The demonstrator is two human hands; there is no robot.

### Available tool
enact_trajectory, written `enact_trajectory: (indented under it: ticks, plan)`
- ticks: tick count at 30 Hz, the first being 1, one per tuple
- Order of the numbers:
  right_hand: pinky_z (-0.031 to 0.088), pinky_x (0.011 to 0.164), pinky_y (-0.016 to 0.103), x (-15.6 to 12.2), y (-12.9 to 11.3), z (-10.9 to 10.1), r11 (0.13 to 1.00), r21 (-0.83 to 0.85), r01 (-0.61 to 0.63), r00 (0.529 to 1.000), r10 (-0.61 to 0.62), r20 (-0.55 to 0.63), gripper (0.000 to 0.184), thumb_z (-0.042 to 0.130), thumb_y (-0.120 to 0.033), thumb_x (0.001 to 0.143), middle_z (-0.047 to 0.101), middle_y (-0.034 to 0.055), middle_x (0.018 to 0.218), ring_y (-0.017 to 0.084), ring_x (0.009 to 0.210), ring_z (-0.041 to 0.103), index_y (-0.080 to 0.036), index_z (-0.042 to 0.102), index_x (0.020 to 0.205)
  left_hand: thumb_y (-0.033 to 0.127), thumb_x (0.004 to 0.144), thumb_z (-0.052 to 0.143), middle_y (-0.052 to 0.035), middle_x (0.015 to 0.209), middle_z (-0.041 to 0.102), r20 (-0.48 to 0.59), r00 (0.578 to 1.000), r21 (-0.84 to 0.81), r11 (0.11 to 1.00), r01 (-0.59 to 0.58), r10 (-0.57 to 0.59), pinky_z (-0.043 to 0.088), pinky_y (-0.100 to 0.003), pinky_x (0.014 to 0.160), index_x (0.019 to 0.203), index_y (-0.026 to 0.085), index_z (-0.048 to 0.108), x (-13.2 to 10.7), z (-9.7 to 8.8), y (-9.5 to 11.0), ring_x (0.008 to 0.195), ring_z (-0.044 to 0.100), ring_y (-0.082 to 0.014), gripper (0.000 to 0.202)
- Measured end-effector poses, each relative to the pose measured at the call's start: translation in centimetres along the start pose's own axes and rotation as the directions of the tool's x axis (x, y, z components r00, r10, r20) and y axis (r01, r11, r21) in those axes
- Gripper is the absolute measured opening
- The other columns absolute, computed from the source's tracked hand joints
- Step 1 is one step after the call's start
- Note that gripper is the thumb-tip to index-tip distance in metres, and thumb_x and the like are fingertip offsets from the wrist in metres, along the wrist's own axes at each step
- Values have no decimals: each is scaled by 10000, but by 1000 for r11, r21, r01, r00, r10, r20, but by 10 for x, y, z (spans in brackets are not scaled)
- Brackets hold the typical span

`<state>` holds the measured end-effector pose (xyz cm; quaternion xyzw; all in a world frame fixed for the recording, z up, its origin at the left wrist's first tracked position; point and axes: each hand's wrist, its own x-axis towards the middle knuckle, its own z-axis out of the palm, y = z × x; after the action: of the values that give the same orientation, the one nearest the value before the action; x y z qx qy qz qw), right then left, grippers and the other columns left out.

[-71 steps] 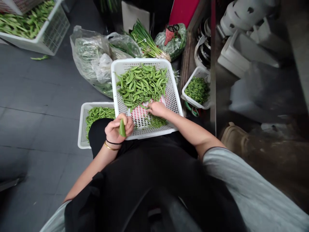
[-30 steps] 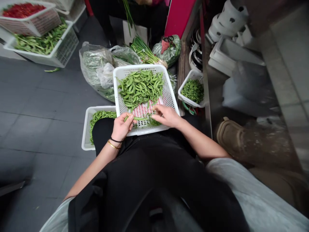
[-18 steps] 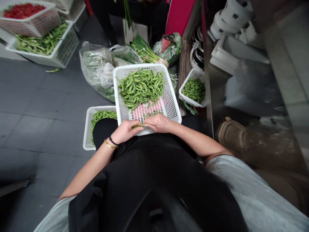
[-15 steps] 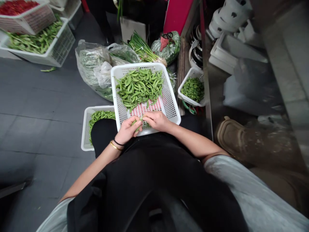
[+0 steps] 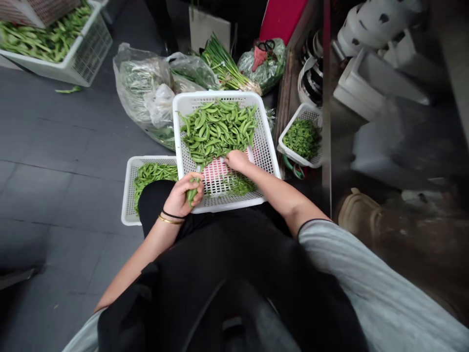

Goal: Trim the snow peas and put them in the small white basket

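Observation:
A white plastic basket (image 5: 269,146) rests on my lap, with a heap of green pea pods (image 5: 216,128) in its far half. A small pile of thin green trimmings (image 5: 240,185) lies near its close side. My left hand (image 5: 182,195), at the basket's near left corner, is closed round a few pea pods (image 5: 192,193). Inside the basket, my right hand (image 5: 237,160) reaches to the near edge of the heap. Its fingers are bent together and point down; whatever is between them is hidden.
Left of my knee stands a second white basket (image 5: 128,195) of pods. Plastic bags of greens (image 5: 141,88) and a scallion bunch (image 5: 227,63) lie beyond. A small basket of leaves (image 5: 302,137) sits at right, beside a metal edge (image 5: 327,122). A larger crate (image 5: 86,58) stands far left.
My hands have parted. The left drew back left with pods in it; the right moved forward to the heap, uncovering the trimmings. The view has shifted slightly.

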<state>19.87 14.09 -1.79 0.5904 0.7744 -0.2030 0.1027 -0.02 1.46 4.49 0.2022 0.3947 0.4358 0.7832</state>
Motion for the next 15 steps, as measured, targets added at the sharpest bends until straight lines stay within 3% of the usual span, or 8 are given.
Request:
enact_trajectory:
  ticks: [4,6,9,12,15]
  plan:
    - [389,691,258,-14,-1,0,997,52,63,998,-61,-36,285,468,-256,852,701,140,914,191,819,619,-101,707,852,198,658,735,101,436,363,-14,994,52,992,111,-110,151,-120,286,905,118,612,-1,1,-8,298,264,-11,287]
    - [375,649,237,-40,3,-5,975,167,149,988,-142,-57,273,475,-245,831,687,79,747,150,703,598,-112,694,736,234,621,777,77,455,429,-80,988,98,986,137,-129,157,-127,282,840,93,620,3,3,-15,306,286,-9,304]
    - [346,593,203,-86,1,-12,875,364,319,947,-304,-100,279,446,-215,826,607,-1,577,92,566,534,-129,656,663,329,590,800,-1,537,577,-155,983,162,980,119,-93,181,-148,278,770,80,617,10,11,-26,305,314,-10,358]
    - [309,559,197,-126,-13,-12,776,318,545,839,-502,-211,274,434,-225,837,582,-17,584,75,540,487,-148,621,652,395,610,785,34,420,502,-113,992,220,972,80,-56,183,-154,285,752,95,617,10,20,-33,281,298,-22,373]
    - [279,540,213,-153,-29,-10,646,152,748,661,-707,-252,246,439,-241,846,596,-5,640,81,553,467,-165,603,679,396,636,773,67,353,411,23,996,327,942,74,-86,172,-154,297,731,105,619,-2,25,-31,272,292,-28,343]
